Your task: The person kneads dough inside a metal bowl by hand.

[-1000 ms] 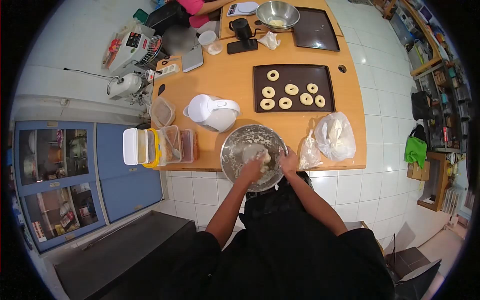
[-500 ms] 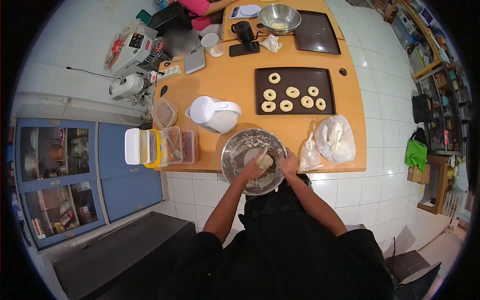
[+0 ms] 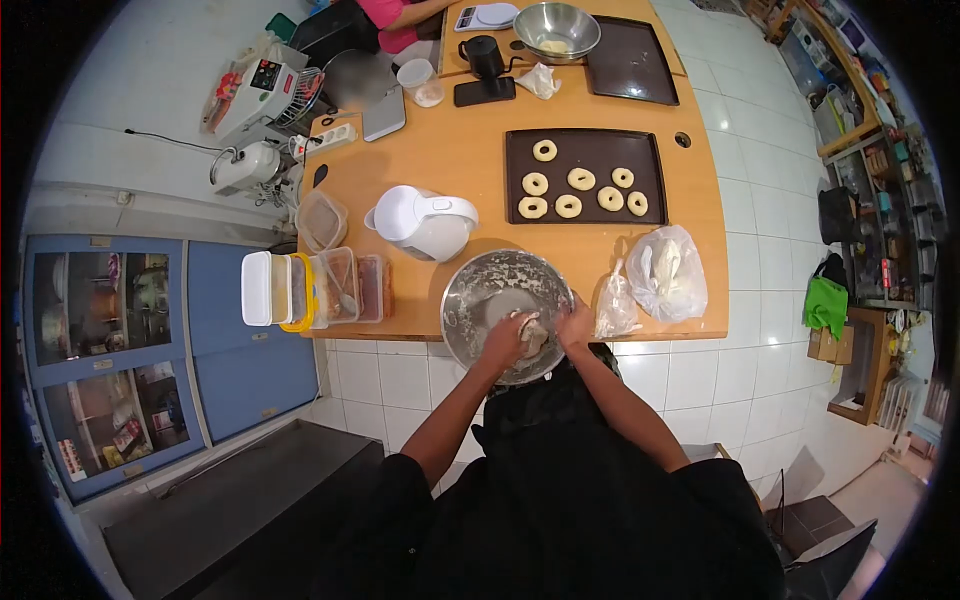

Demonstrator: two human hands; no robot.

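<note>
A steel mixing bowl [image 3: 465, 310], smeared with flour and dough inside, stands at the table's front edge. My left hand [image 3: 508, 338] is inside it, fingers curled on a lump of dough [image 3: 535, 338] low in the bowl. My right hand [image 3: 575, 328] grips the bowl's right rim. Just right of the bowl lie a small floury plastic bag [image 3: 617, 303] and a larger clear bag [image 3: 668, 273] with something pale inside. Behind them, a dark tray [image 3: 585, 157] bears several dough rings [image 3: 580, 179].
A white kettle [image 3: 425, 222] stands left behind the bowl, with plastic containers [image 3: 335, 285] farther left. Across the table [image 3: 450, 150] are a phone [image 3: 484, 91], a black pitcher [image 3: 482, 57], a second steel bowl [image 3: 556, 30] and another tray [image 3: 632, 60]. A person in pink [image 3: 395, 20] is at the far left.
My left hand has shifted and turned over the dough within the bowl, and the lump now sits lower. My right hand stays at the rim. The view has shifted slightly.
</note>
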